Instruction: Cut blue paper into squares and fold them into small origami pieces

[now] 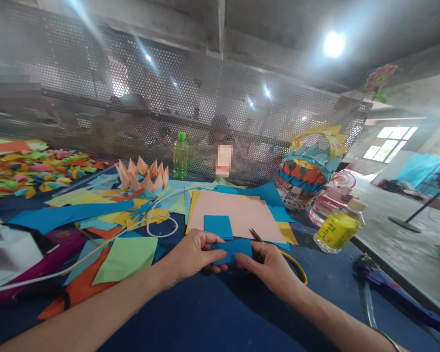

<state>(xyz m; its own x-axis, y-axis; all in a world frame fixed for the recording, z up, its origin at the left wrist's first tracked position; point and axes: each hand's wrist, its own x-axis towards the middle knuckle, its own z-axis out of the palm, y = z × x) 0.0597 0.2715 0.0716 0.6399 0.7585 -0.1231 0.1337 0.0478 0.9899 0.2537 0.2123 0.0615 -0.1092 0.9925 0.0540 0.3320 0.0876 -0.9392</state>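
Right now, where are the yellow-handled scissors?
In the head view, the yellow-handled scissors lie right of centre, partly behind the right hand, blades over the pale pink paper sheet.

The paper (233, 249) between left hand (200, 250) and right hand (272, 263) is plain blue; the large sheet (251, 215) beyond them, pale pink; the square (128, 259) left of both, light green.

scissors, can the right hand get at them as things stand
Likely yes: the scissors lie close by the right hand, partly hidden by it, and nothing else seems to be in the way. That hand holds blue paper, so it might need to let go first.
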